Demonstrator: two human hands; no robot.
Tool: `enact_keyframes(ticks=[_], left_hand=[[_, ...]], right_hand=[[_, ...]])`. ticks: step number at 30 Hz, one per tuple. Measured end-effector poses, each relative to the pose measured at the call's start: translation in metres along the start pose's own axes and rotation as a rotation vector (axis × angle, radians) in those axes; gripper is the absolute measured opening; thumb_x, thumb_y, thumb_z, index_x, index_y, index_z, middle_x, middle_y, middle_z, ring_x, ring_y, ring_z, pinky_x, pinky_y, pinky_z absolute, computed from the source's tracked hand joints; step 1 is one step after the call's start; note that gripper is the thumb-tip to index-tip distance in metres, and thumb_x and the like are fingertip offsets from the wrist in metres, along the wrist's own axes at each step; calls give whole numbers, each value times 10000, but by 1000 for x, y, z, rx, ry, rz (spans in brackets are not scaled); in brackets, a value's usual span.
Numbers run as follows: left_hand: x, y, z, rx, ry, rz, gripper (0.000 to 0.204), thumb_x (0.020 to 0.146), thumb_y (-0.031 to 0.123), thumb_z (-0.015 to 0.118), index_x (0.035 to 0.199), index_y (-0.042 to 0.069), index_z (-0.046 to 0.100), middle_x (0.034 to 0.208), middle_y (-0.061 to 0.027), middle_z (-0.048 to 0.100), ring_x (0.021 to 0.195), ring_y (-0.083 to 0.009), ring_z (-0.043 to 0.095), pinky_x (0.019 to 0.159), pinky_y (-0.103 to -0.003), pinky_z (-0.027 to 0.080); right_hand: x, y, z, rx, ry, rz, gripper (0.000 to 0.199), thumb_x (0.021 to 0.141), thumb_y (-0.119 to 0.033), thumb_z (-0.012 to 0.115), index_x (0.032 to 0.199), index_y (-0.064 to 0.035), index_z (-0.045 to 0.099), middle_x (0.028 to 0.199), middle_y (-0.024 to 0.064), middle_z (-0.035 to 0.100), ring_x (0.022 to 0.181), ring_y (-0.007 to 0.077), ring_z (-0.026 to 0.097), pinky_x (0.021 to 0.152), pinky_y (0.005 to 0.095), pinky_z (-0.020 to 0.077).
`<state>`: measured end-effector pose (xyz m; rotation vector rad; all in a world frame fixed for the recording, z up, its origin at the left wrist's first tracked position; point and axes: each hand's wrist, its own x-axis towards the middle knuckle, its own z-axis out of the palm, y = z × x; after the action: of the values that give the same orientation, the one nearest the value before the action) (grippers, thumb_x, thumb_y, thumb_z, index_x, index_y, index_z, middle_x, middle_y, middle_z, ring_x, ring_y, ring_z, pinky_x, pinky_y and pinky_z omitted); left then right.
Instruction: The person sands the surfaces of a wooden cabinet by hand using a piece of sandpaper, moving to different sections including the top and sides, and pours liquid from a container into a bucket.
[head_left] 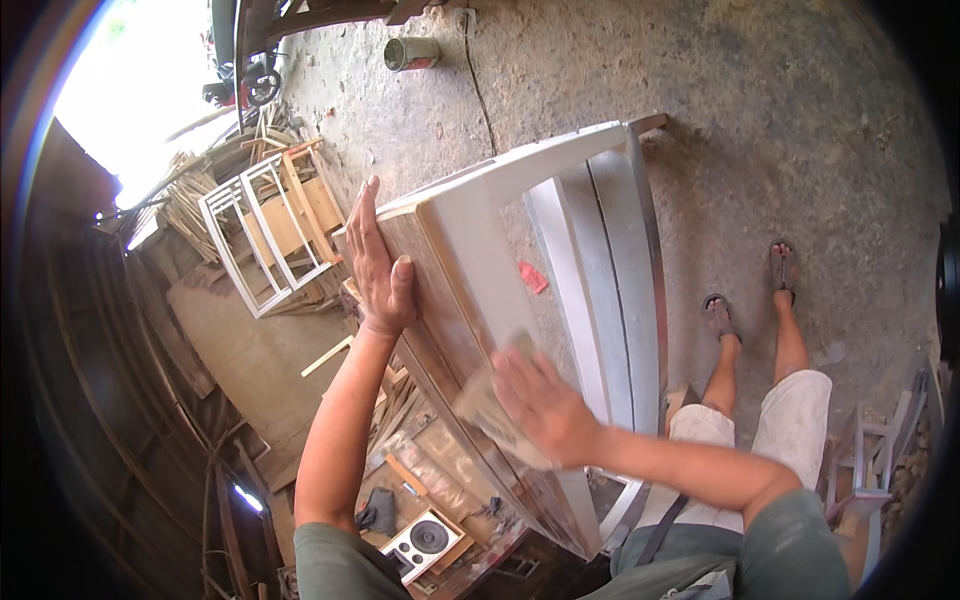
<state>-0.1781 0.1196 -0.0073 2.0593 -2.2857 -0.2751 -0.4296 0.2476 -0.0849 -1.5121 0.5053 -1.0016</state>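
Note:
A large piece of wooden furniture (pixel 475 235) stands tilted across the middle, with a bare brown face and whitish frame members and slats. My left hand (pixel 383 275) rests on its upper left edge, fingers stretched out and thumb apart, holding nothing. Lower down, my right hand (pixel 548 408) lies palm down over a tan sheet of sandpaper (pixel 490 412), pressing it on the brown face. Motion blurs the right fingers and the sheet. Part of the sheet is hidden under that hand.
A white window-like frame (pixel 262 235) leans on stacked wood strips at left. A metal can (pixel 411 53) lies on the concrete floor (pixel 780 110), with a dark cord (pixel 480 95) beyond the furniture. A speaker (pixel 430 537) sits at lower left, and a wooden stool-like frame (pixel 860 450) at right.

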Motion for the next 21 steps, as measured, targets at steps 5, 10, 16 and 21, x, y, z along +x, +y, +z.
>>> enact_keyframes(ticks=[5, 10, 16, 21], left_hand=[[-9, -20, 6, 88, -46, 26, 846, 929, 568, 410, 1524, -27, 320, 1537, -249, 383, 1428, -409, 340, 1182, -496, 234], [-1, 4, 1, 26, -16, -26, 930, 959, 670, 290, 1517, -74, 296, 1532, -253, 384, 1433, -400, 337, 1188, -493, 222], [-4, -9, 0, 37, -32, 1, 942, 953, 676, 280, 1513, -81, 298, 1532, -251, 382, 1446, -395, 319, 1199, -486, 212], [-7, -1, 8, 89, -37, -135, 941, 950, 674, 292, 1516, -77, 300, 1536, -245, 381, 1452, -392, 307, 1202, -478, 208]], right_hand=[[132, 38, -37, 56, 181, -44, 767, 869, -199, 593, 1513, 86, 290, 1592, 289, 280, 1489, 431, 270, 1214, 550, 204], [-47, -4, 34, 68, -57, 24, 668, 932, -138, 554, 1517, 62, 301, 1588, 311, 262, 1491, 465, 235, 1216, 562, 215], [56, 28, -6, 72, 75, -24, 699, 893, -119, 528, 1519, 77, 288, 1603, 304, 228, 1502, 450, 214, 1223, 541, 202], [86, 37, -9, 98, 133, -26, 787, 866, -76, 534, 1562, 49, 188, 1628, 285, 165, 1518, 433, 170, 1236, 539, 162]])
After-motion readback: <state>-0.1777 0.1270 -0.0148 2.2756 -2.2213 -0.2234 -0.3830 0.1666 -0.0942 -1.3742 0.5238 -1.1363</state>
